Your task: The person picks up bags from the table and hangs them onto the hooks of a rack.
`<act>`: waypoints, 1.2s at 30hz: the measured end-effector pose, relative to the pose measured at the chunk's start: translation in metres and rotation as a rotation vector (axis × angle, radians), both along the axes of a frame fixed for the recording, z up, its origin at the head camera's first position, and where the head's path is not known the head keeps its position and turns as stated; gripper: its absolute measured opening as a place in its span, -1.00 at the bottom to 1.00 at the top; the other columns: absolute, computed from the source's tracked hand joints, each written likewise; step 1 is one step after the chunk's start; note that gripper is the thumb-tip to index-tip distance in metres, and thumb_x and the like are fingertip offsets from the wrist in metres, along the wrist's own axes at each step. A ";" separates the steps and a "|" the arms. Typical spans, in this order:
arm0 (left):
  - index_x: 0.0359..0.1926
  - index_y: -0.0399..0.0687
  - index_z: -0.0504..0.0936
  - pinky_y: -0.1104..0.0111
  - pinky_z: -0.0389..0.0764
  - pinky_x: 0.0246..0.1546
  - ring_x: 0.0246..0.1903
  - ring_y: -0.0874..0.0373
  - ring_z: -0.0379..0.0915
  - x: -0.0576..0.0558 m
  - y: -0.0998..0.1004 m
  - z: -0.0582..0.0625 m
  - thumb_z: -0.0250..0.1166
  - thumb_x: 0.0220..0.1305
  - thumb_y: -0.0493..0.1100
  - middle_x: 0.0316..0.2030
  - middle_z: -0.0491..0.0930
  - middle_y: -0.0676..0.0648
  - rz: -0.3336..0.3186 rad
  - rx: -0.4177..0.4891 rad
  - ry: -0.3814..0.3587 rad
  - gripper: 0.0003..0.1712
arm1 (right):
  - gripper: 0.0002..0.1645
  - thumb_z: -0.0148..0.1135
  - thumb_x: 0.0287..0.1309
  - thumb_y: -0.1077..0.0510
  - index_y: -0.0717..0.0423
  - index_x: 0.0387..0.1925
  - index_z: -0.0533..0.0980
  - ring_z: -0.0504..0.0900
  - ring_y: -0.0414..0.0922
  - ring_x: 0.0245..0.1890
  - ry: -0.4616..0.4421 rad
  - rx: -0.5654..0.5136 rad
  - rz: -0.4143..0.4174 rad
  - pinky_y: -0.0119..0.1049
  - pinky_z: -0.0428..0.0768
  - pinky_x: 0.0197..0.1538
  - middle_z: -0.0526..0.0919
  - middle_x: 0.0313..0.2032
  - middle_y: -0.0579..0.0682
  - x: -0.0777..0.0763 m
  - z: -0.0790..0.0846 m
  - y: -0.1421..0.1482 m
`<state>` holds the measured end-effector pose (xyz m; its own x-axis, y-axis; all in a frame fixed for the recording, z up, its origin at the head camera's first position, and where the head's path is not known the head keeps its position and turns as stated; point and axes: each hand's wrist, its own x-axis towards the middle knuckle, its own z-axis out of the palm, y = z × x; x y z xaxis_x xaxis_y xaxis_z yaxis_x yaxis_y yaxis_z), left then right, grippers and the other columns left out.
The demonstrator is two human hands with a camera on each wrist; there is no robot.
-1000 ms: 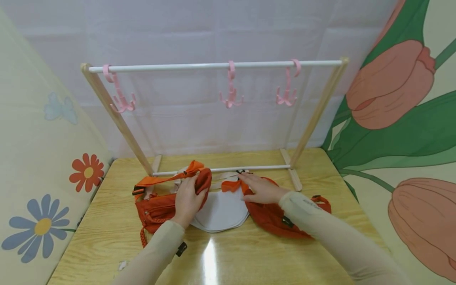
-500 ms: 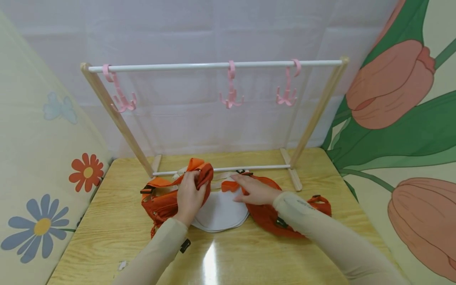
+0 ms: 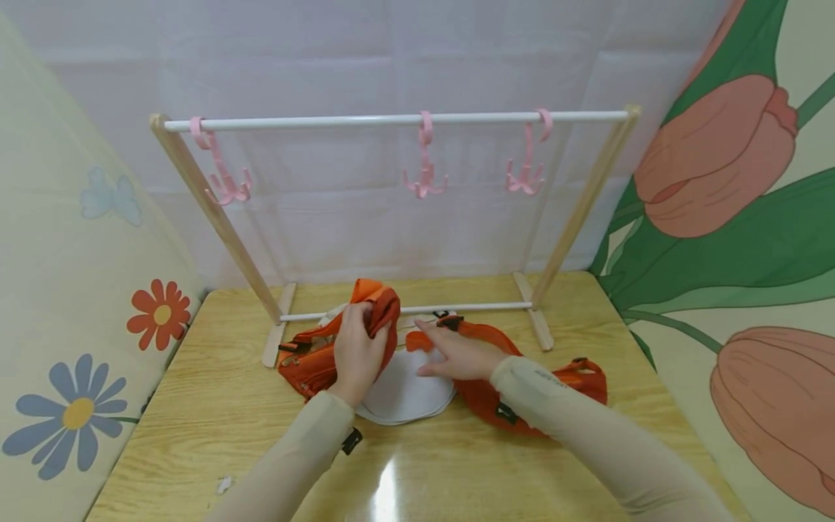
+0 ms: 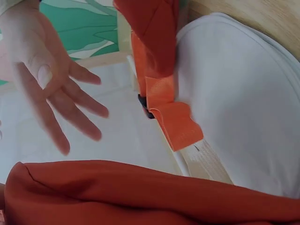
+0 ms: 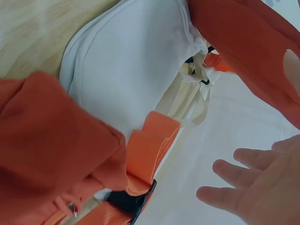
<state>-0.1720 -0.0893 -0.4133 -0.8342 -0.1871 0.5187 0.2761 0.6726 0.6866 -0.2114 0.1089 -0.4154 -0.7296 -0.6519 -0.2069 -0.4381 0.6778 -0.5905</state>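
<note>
My left hand (image 3: 357,355) grips one end of an orange-red fabric waist bag (image 3: 312,371) on the left, fingers and thumb curled on its folded edge. The bag's raised cloth (image 4: 140,194) spans the bottom of the left wrist view. My right hand (image 3: 466,357) hovers with spread fingers and holds nothing, close to a second orange-red waist bag (image 3: 479,402). Its bright orange strap (image 5: 152,145) and black buckle (image 5: 129,201) show in the right wrist view. Between the two lies a white waist bag (image 3: 404,395), flat on the table, its straps toward the back.
A wooden rack with a white top rod (image 3: 326,123) stands behind the bags, with pink hooks (image 3: 425,181) hanging from it. Its low bar (image 3: 489,308) runs just behind them. A small white scrap (image 3: 225,484) lies on the table (image 3: 189,406) at front left.
My left hand has lifted the left waist bag's end slightly and drawn the bag to the right. My right hand has come away from the right bag, shifting a little left.
</note>
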 end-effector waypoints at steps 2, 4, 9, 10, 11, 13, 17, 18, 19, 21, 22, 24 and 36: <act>-0.10 -0.30 0.51 0.00 0.59 -0.26 -0.28 -0.15 0.53 0.000 0.002 0.002 0.41 0.19 -0.33 -0.21 0.52 -0.26 -0.004 0.010 0.000 -0.69 | 0.12 0.28 0.29 -0.21 0.07 0.60 -0.10 0.10 0.13 0.53 -0.018 -0.009 -0.014 0.20 0.03 0.51 0.04 0.56 0.14 0.001 -0.001 -0.003; -0.10 -0.30 0.51 0.00 0.60 -0.27 -0.29 -0.14 0.54 0.000 0.003 0.004 0.41 0.18 -0.33 -0.21 0.53 -0.26 -0.007 0.013 0.005 -0.69 | 0.15 0.30 0.28 -0.20 0.09 0.61 -0.14 0.15 0.14 0.51 -0.050 -0.048 -0.018 0.26 -0.01 0.49 0.02 0.56 0.14 0.002 -0.002 -0.006; -0.12 -0.31 0.51 0.03 0.60 -0.29 -0.31 -0.12 0.54 0.001 0.006 0.007 0.42 0.16 -0.36 -0.21 0.55 -0.26 -0.023 0.011 0.027 -0.70 | 0.22 0.35 0.26 -0.13 0.09 0.61 -0.24 0.24 0.18 0.46 -0.116 -0.141 -0.026 0.13 0.14 0.49 -0.09 0.58 0.13 0.006 -0.003 -0.014; -0.13 -0.30 0.51 0.04 0.60 -0.29 -0.31 -0.12 0.54 0.001 0.006 0.007 0.42 0.16 -0.36 -0.22 0.55 -0.26 -0.027 0.009 0.030 -0.70 | 0.23 0.36 0.26 -0.11 0.09 0.61 -0.25 0.25 0.19 0.45 -0.121 -0.157 -0.027 0.10 0.21 0.47 -0.10 0.58 0.15 0.006 -0.004 -0.015; -0.13 -0.30 0.51 0.04 0.60 -0.30 -0.31 -0.11 0.54 0.001 0.006 0.007 0.42 0.16 -0.36 -0.22 0.55 -0.26 -0.031 0.005 0.033 -0.70 | 0.24 0.36 0.26 -0.09 0.09 0.61 -0.27 0.24 0.20 0.46 -0.119 -0.167 -0.029 0.10 0.22 0.46 -0.09 0.58 0.17 0.007 -0.004 -0.017; -0.13 -0.30 0.52 0.05 0.60 -0.32 -0.33 -0.11 0.54 0.002 0.007 0.008 0.42 0.17 -0.35 -0.22 0.55 -0.25 -0.039 -0.012 0.037 -0.71 | 0.27 0.38 0.25 -0.03 0.13 0.60 -0.31 0.26 0.23 0.44 -0.115 -0.203 -0.025 0.13 0.26 0.43 -0.02 0.55 0.25 0.008 -0.006 -0.020; -0.14 -0.29 0.53 0.07 0.61 -0.41 -0.40 -0.09 0.54 0.003 0.009 0.008 0.43 0.15 -0.36 -0.23 0.55 -0.24 -0.056 -0.078 0.051 -0.71 | 0.28 0.38 0.25 0.12 0.18 0.58 -0.37 0.35 0.27 0.38 -0.132 -0.330 0.001 0.17 0.33 0.38 0.14 0.49 0.33 0.009 -0.009 -0.026; -0.14 -0.29 0.53 0.08 0.61 -0.43 -0.41 -0.09 0.54 0.003 0.009 0.008 0.44 0.14 -0.36 -0.23 0.56 -0.23 -0.060 -0.099 0.057 -0.70 | 0.27 0.38 0.25 0.14 0.18 0.59 -0.36 0.38 0.25 0.36 -0.143 -0.368 0.006 0.19 0.34 0.36 0.19 0.47 0.32 0.009 -0.011 -0.028; -0.15 -0.28 0.54 0.09 0.61 -0.46 -0.42 -0.08 0.53 0.003 0.009 0.008 0.44 0.13 -0.36 -0.23 0.56 -0.23 -0.065 -0.115 0.063 -0.70 | 0.26 0.38 0.25 0.16 0.16 0.59 -0.35 0.41 0.24 0.34 -0.158 -0.410 0.008 0.19 0.36 0.35 0.23 0.46 0.30 0.009 -0.012 -0.030; -0.15 -0.28 0.54 0.10 0.61 -0.50 -0.44 -0.07 0.53 0.005 0.011 0.008 0.45 0.13 -0.36 -0.23 0.56 -0.23 -0.079 -0.145 0.073 -0.70 | 0.22 0.38 0.24 0.20 0.16 0.59 -0.29 0.48 0.22 0.28 -0.186 -0.486 -0.001 0.20 0.42 0.31 0.30 0.42 0.29 0.010 -0.015 -0.032; -0.15 -0.28 0.54 0.10 0.61 -0.50 -0.43 -0.06 0.54 0.005 0.011 0.008 0.45 0.13 -0.36 -0.23 0.57 -0.22 -0.085 -0.155 0.076 -0.70 | 0.19 0.39 0.23 0.20 0.15 0.58 -0.24 0.51 0.20 0.26 -0.196 -0.513 -0.013 0.19 0.45 0.28 0.35 0.39 0.29 0.011 -0.017 -0.034; -0.16 -0.27 0.54 0.12 0.61 -0.51 -0.43 -0.05 0.54 0.006 0.011 0.008 0.45 0.13 -0.35 -0.22 0.57 -0.21 -0.102 -0.165 0.077 -0.70 | 0.13 0.37 0.24 0.20 0.16 0.57 -0.18 0.55 0.20 0.21 -0.219 -0.554 -0.040 0.17 0.52 0.22 0.41 0.34 0.30 0.013 -0.018 -0.036; -0.09 -0.25 0.54 0.08 0.64 -0.24 -0.26 -0.07 0.57 0.010 0.009 0.016 0.52 0.14 -0.20 -0.13 0.58 -0.20 -0.201 -0.183 0.011 -0.59 | -0.22 0.15 0.31 0.37 0.38 0.45 0.06 0.48 0.21 0.26 -0.147 -0.677 -0.109 -0.10 0.53 0.24 0.39 0.32 0.38 0.018 -0.026 -0.043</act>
<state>-0.1621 -0.0805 -0.3972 -0.8394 0.0795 0.5377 0.4234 0.7160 0.5550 -0.1938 0.0663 -0.4409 -0.7935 -0.5971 0.1175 -0.2723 0.1758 -0.9460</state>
